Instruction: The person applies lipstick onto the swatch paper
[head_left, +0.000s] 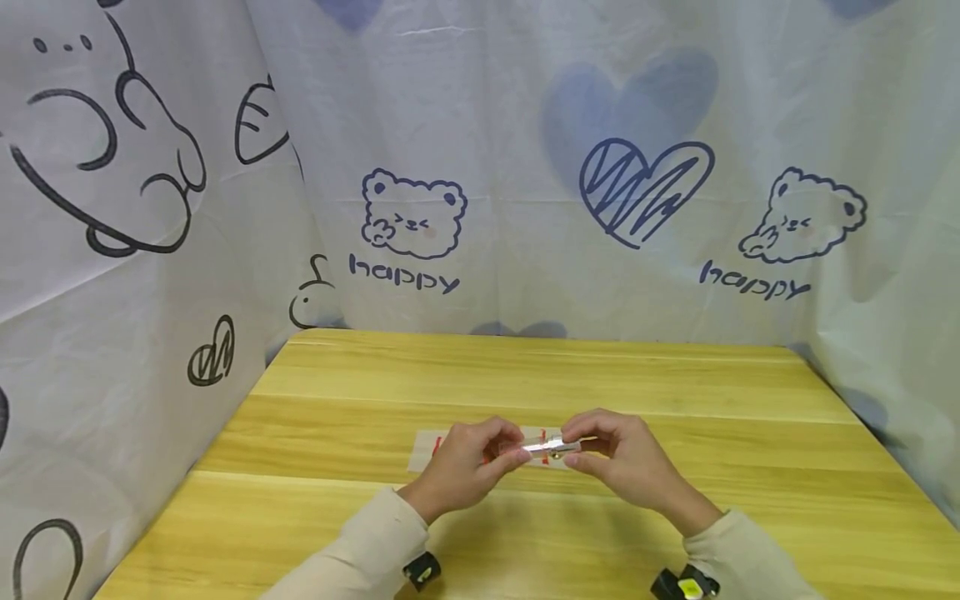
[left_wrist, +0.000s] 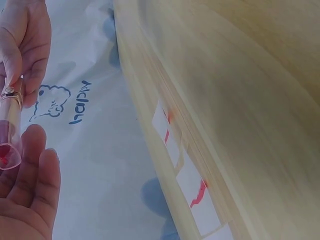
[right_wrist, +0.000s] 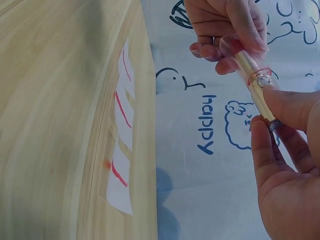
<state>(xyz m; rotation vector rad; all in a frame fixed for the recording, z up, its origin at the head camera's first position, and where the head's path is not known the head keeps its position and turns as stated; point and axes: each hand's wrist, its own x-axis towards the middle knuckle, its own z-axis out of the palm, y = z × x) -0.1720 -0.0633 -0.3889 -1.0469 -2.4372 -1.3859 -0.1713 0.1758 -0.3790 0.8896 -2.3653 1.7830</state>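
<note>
A lipstick (head_left: 540,448) with a gold tube and a clear cap is held level between both hands, above the table. My left hand (head_left: 468,462) pinches the end with the clear cap (right_wrist: 242,60) between thumb and fingers. Red shows inside that cap in both wrist views. On the other end, my right hand (head_left: 633,458) grips the gold tube (right_wrist: 257,97) with thumb and fingertips. The cap sits against the tube at a decorated ring. Behind the hands lie white paper strips (left_wrist: 194,187) marked with red strokes, partly hidden by the left hand in the head view.
The wooden table (head_left: 337,542) carries the paper strips near its middle. White curtains (head_left: 510,125) printed with bears and hearts hang behind it and along the sides. Small red smudges (right_wrist: 108,164) show on the wood beside the paper.
</note>
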